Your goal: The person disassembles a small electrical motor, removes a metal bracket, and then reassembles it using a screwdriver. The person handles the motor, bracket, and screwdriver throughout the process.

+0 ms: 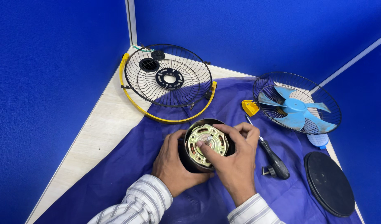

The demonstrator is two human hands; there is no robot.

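Observation:
A black fan motor housing (192,164) stands on the purple cloth with its brass-coloured motor face (207,143) and shaft turned up. My left hand (174,166) wraps around the housing's left side. My right hand (234,159) rests over its right rim, with the forefinger and thumb pinching at the shaft in the middle of the motor face.
A black wire fan guard (169,76) in a yellow ring lies at the back left. A second guard (296,103) holding blue blades lies at the right. A black-handled screwdriver (271,157), a yellow clip (250,107), a black round disc (328,182) and a purple cloth (128,166) lie nearby.

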